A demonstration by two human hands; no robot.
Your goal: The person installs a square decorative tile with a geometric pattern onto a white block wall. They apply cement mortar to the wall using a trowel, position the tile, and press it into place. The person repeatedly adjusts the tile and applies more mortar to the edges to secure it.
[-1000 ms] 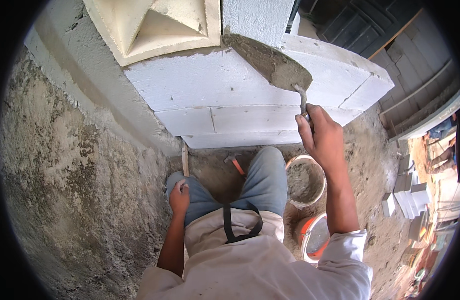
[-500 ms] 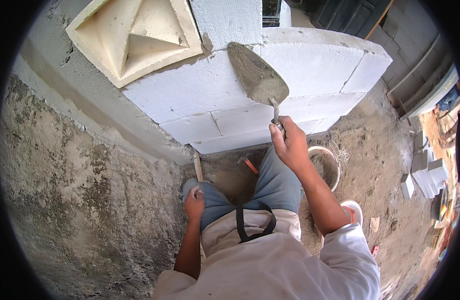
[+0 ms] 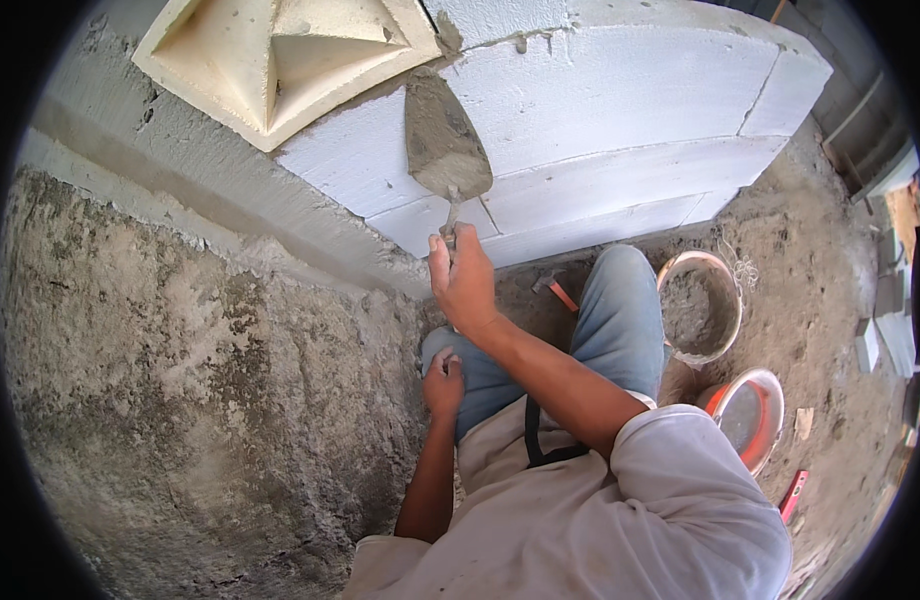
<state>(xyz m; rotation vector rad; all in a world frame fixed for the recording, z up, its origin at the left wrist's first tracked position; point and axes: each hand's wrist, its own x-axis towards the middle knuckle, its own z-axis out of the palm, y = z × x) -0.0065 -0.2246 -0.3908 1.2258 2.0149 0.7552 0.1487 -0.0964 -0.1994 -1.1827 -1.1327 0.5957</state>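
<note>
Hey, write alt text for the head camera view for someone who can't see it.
The right hand holds a mortar-smeared trowel up before a white block wall, blade tip near a cream moulded block. The left hand rests at the left knee; an orange-handled hammer lies by the wall's foot, with two buckets to the right.

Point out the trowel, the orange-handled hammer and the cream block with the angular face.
Trowel point(image 3: 443, 135): head view, on the middle of its mortar-smeared blade.
Orange-handled hammer point(image 3: 561, 294): head view, on its handle.
Cream block point(image 3: 315, 62): head view, on a shaded facet of its angular face.
</note>
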